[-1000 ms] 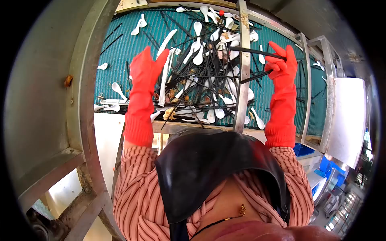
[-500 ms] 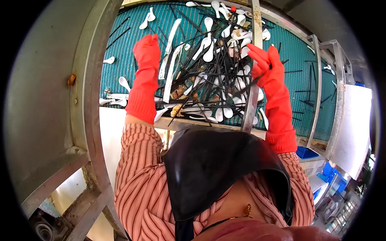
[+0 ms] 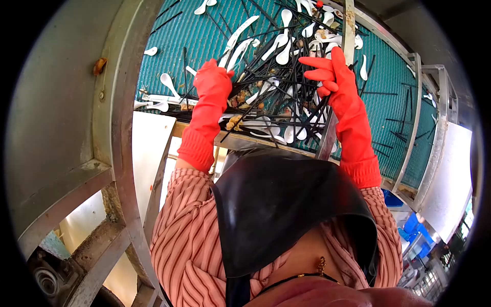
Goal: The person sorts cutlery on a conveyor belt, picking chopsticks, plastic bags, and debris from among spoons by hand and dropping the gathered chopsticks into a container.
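My left hand (image 3: 211, 86), in a red rubber glove, is closed at the left side of a heap of black chopsticks (image 3: 286, 84). Whatever its fingers hold, if anything, is hidden. Just beyond it lie long white paper strips (image 3: 239, 35). My right hand (image 3: 332, 77), gloved the same way, is over the right side of the heap beside a metal bar, with its fingers apart. Some chopsticks pass beneath its fingers. White soup spoons (image 3: 283, 54) and brownish food scraps (image 3: 234, 123) are mixed through the heap.
A green ribbed belt (image 3: 166, 43) carries the heap and some scattered chopsticks and spoons. The metal bar (image 3: 349, 30) crosses above it. Steel frame posts (image 3: 123, 102) stand at the left, and another frame (image 3: 409, 128) spans the belt at the right.
My left hand has moved right and nearer my body, to the heap's left side. My right hand's fingers have spread towards the left. The camera view has shifted slightly.
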`<state>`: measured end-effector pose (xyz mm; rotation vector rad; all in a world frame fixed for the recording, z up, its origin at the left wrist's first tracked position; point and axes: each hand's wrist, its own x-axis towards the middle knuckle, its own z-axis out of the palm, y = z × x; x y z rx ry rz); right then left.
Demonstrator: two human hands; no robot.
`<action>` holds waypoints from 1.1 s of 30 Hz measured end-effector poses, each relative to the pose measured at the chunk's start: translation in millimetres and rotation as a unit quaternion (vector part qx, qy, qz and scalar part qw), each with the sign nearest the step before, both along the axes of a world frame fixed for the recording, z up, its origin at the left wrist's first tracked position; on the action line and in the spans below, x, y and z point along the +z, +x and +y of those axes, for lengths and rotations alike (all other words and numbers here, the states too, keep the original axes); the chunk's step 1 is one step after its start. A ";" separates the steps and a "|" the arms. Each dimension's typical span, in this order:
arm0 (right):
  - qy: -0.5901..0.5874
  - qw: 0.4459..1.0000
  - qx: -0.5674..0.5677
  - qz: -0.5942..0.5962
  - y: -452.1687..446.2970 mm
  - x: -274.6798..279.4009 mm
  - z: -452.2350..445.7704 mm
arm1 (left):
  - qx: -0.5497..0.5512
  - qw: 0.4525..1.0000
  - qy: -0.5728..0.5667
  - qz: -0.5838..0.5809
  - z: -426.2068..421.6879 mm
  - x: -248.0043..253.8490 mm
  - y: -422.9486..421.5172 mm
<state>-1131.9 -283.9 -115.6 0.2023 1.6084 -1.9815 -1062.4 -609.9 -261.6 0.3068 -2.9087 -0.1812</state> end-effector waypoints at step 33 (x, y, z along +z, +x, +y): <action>-0.029 0.993 -0.056 0.096 -34.2 -34.9 18.1 | 0.095 0.957 0.262 0.077 -7.9 61.6 -197.4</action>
